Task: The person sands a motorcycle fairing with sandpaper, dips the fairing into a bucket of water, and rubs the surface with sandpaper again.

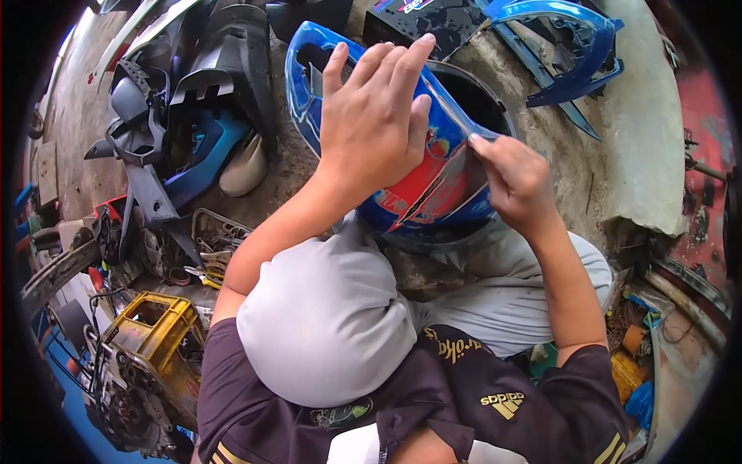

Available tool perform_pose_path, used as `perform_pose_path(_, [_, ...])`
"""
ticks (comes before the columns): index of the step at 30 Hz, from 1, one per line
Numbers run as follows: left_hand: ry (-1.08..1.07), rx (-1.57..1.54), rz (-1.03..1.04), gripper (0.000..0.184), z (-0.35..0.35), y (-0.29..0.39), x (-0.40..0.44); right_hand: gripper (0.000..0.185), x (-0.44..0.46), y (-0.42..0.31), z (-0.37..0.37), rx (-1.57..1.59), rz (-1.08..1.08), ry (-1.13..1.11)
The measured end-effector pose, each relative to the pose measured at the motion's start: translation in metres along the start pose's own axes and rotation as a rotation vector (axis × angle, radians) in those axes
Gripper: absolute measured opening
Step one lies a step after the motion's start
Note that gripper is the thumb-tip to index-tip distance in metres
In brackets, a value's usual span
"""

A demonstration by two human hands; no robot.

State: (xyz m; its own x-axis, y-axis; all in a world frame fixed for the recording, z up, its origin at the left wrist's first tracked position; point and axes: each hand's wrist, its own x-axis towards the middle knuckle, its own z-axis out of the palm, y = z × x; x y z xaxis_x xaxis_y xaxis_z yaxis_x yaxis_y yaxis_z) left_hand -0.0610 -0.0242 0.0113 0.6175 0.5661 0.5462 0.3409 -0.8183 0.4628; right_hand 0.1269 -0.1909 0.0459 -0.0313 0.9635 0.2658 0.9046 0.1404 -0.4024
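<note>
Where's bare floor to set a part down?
Right side: mostly bare floor between the right hand and the pale panel. Far left: a patch left of the dark panels. Crowded: lower left around the yellow crate; top right, by the blue frame.

A curved blue panel slants from far left to near right, with an opening cut through its far-left end. Its edges are worn to pale patches, and its middle is partly hidden. It lies across a rounded blue-and-red container with a dark open mouth.
</note>
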Motion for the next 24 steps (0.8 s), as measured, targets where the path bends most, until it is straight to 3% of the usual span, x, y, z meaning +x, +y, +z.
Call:
perform_pose_path(4, [0.024, 0.026, -0.01, 0.065, 0.007, -0.004, -0.002, 0.038, 0.056, 0.0, 0.02, 0.056, -0.08, 0.049])
perform_pose_path(10, [0.016, -0.004, -0.004, 0.065, 0.001, 0.001, 0.0, 0.034, -0.001, -0.002, -0.007, -0.002, 0.023, -0.045])
perform_pose_path(11, [0.018, -0.004, -0.005, 0.069, 0.004, -0.003, -0.001, 0.03, 0.002, 0.003, 0.004, -0.045, -0.063, 0.067])
perform_pose_path(15, [0.041, 0.026, 0.002, 0.069, 0.009, -0.006, -0.003, 0.03, 0.05, 0.001, 0.02, 0.087, -0.067, 0.079])
perform_pose_path(20, [0.02, -0.014, -0.025, 0.066, -0.001, -0.002, 0.002, 0.036, -0.004, 0.007, 0.01, -0.074, -0.112, 0.081])
perform_pose_path(24, [0.033, 0.016, -0.004, 0.068, 0.008, -0.006, -0.002, 0.038, 0.039, -0.006, 0.022, -0.026, -0.133, 0.102])
